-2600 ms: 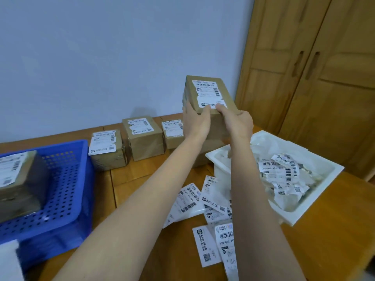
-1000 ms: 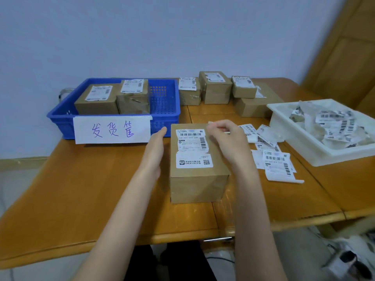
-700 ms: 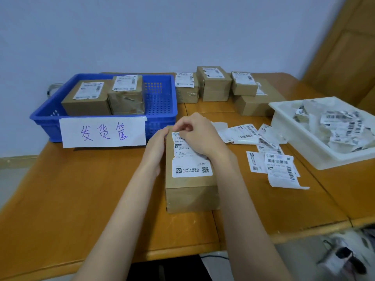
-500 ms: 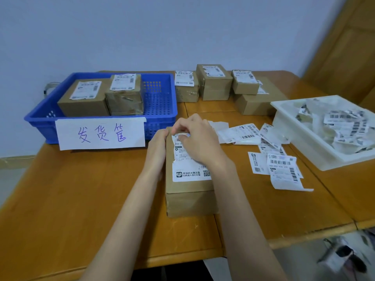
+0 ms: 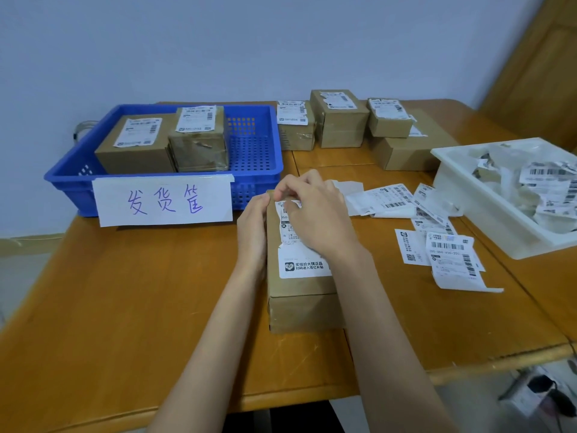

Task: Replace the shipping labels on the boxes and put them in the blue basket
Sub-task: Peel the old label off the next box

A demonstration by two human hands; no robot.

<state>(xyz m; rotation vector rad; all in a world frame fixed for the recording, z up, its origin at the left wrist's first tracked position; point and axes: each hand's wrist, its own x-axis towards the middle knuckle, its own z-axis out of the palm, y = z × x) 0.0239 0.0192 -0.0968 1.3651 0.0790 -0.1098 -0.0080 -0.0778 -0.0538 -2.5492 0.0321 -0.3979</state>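
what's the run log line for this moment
step: peel old label | left hand: steadies box | right hand: pinches label corner | blue basket: two boxes

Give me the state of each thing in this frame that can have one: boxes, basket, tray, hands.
Front box: on table, old label partly peeled.
Left hand: steadies box side.
Right hand: pinches label's top edge.
Blue basket: holds two relabelled boxes.
White tray: holds torn-off labels.
Loose labels: lying on table.
Back boxes: waiting, labelled.
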